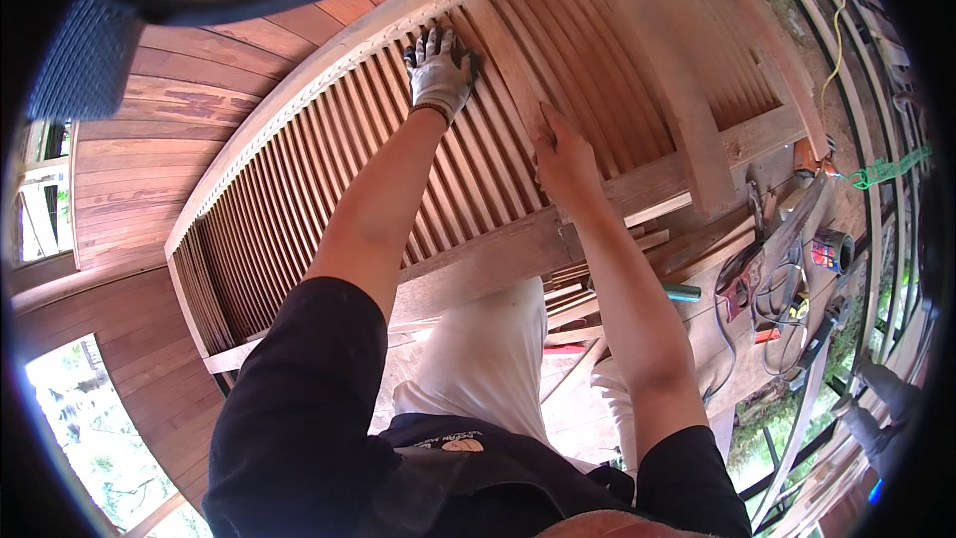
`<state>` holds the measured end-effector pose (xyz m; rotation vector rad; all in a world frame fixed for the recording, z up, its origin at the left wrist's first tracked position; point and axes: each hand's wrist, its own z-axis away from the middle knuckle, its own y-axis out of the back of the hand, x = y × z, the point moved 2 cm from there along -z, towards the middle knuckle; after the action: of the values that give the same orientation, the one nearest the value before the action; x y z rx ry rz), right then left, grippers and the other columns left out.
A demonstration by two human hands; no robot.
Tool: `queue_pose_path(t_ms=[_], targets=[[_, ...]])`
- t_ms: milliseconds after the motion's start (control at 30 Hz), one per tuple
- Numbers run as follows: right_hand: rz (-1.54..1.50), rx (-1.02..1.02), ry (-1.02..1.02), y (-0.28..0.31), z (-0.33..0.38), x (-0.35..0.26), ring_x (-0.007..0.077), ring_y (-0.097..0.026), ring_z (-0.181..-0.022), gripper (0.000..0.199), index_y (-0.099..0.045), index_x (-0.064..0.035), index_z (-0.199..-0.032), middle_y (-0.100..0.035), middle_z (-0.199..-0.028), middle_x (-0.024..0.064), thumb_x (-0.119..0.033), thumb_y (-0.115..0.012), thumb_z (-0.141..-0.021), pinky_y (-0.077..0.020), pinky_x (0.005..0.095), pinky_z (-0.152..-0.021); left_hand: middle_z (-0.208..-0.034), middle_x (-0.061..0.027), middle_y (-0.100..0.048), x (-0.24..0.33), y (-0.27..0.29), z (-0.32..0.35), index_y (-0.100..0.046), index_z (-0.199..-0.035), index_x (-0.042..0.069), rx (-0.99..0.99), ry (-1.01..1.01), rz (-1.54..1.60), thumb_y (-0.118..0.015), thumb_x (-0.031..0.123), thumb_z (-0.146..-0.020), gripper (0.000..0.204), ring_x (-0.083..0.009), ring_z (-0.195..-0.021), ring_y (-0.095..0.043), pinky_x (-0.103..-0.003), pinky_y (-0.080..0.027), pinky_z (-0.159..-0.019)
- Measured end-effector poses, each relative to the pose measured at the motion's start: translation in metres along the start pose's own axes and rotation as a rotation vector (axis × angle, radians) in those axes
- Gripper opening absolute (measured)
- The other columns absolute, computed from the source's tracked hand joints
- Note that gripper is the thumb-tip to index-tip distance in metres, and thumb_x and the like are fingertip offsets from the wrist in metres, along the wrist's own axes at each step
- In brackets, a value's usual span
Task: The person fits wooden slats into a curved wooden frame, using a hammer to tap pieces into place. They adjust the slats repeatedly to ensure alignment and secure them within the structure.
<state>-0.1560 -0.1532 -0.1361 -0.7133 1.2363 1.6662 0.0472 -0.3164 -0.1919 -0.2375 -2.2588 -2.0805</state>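
While the slatted wooden frame (329,159) is positioned across the upper middle of the view, its slats are covered in part by a narrow wooden strip (506,60) and, farther right, a wider board (687,110). The gloved left hand (438,78) is placed on the slats just beside the strip, fingers extended and slightly spread; whether anything is held beneath the palm cannot be determined. By the bare right hand (570,161), the strip's near end is gripped with curled fingers. Loose timber (697,251) is located below the frame.
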Motion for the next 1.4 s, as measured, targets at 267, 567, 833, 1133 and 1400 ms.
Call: queue_pose_path(t_ms=[267,567,833,1133,1400], targets=[[0.066,0.037,0.044,-0.016,-0.022,-0.004,0.03,-0.066,-0.081,0.046,-0.049,-0.0098,-0.147,-0.068,-0.091,0.0217,-0.016,-0.049,-0.101,-0.0525,0.042,-0.078,-0.167,-0.0114,-0.017,0.003,-0.002,0.002,-0.025,-0.159,0.011,-0.032,0.003,-0.067,-0.039,0.047,-0.102,0.069,-0.0262,-0.155,-0.01,-0.047,-0.004,-0.126],[0.085,0.061,0.091,-0.032,-0.034,0.011,0.0177,-0.063,-0.058,0.048,-0.045,-0.0121,-0.151,-0.067,-0.072,0.0145,-0.02,-0.05,-0.104,-0.0527,0.0375,-0.063,-0.166,-0.0119,-0.02,0.011,0.01,0.003,-0.03,-0.157,0.011,-0.073,0.04,-0.07,-0.046,0.042,-0.101,0.066,-0.0274,-0.154,-0.016,-0.045,-0.007,-0.127],[-0.008,-0.007,0.015,-0.031,-0.031,0.002,0.0414,-0.067,-0.107,0.047,-0.049,-0.0069,-0.146,-0.068,-0.11,0.0291,-0.014,-0.05,-0.099,-0.0517,0.0442,-0.091,-0.167,-0.0127,-0.018,0.003,0.002,0.0,-0.028,-0.158,0.011,-0.065,0.024,-0.076,-0.042,0.048,-0.1,0.07,-0.0276,-0.155,-0.012,-0.05,-0.004,-0.126],[0.038,0.01,-0.018,-0.034,-0.04,0.011,0.0422,-0.067,-0.105,0.045,-0.052,-0.0079,-0.144,-0.068,-0.108,0.029,-0.017,-0.049,-0.1,-0.0515,0.045,-0.091,-0.167,-0.0128,-0.018,0.011,0.01,0.004,-0.028,-0.158,0.012,-0.097,0.031,-0.048,-0.045,0.048,-0.099,0.071,-0.029,-0.155,-0.014,-0.052,-0.01,-0.125],[0.201,-0.045,0.084,-0.004,-0.041,-0.007,0.043,-0.065,-0.108,0.045,-0.057,-0.0108,-0.14,-0.068,-0.117,0.0241,-0.024,-0.056,-0.097,-0.0506,0.0457,-0.095,-0.154,-0.0211,-0.041,0.004,-0.006,0.003,-0.043,-0.147,0.005,0.215,-0.075,-0.066,-0.053,0.043,-0.096,0.065,-0.0374,-0.145,-0.035,-0.049,-0.026,-0.121]])
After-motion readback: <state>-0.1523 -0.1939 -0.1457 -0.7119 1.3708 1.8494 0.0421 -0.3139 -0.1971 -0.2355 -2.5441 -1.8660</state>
